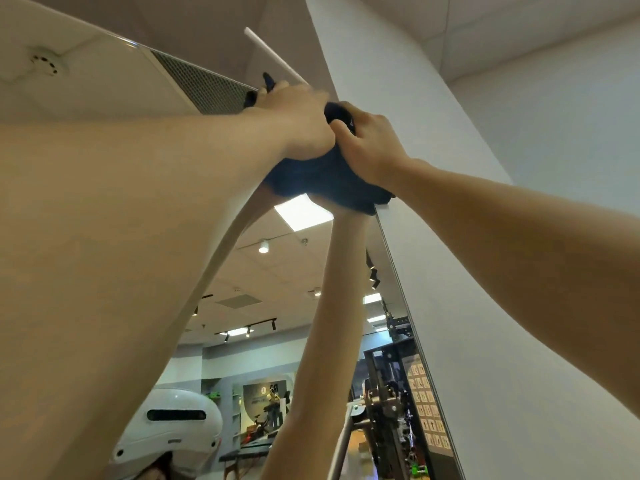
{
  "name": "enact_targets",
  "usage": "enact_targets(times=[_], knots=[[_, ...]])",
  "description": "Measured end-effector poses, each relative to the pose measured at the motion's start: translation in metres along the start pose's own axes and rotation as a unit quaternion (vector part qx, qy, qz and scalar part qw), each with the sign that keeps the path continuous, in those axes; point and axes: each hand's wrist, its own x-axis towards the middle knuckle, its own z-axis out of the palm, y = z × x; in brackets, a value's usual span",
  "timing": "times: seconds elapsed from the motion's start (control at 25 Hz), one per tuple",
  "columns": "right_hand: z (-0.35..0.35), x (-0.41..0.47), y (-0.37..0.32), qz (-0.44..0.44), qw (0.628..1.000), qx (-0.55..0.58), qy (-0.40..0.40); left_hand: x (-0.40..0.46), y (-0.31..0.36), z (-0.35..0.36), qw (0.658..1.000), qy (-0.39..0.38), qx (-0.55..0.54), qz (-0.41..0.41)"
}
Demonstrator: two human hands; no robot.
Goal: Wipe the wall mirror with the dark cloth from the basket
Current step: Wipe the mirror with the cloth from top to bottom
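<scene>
The dark cloth (322, 181) is bunched up against the top right corner of the wall mirror (311, 282). My left hand (294, 116) presses on the cloth's upper left part, fingers bent over it. My right hand (370, 147) grips the cloth's right side, close against the left hand. Both arms reach up high. The mirror reflects my arms, a white helmet camera and the room behind. The basket is out of view.
A white wall (485, 237) runs along the mirror's right edge (401, 282). Overhead there is a ceiling vent (204, 84), a smoke detector (45, 62) and a white tube light (273, 55). Gym equipment shows in the mirror's lower right.
</scene>
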Motion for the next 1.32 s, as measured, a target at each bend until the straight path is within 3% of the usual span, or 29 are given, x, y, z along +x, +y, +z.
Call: enact_targets(times=[0.64, 1.0, 1.32], knots=[[-0.001, -0.062, -0.029, 0.034, 0.999, 0.026, 0.014, -0.063, 0.015, 0.001, 0.999, -0.017, 0.022, 0.026], [0.030, -0.044, -0.100, 0.031, 0.999, 0.001, 0.033, -0.084, -0.048, -0.033, 0.999, 0.004, 0.034, 0.034], [0.074, -0.003, -0.201, 0.012, 0.998, 0.003, 0.061, -0.104, -0.146, -0.092, 0.999, 0.014, 0.045, 0.020]])
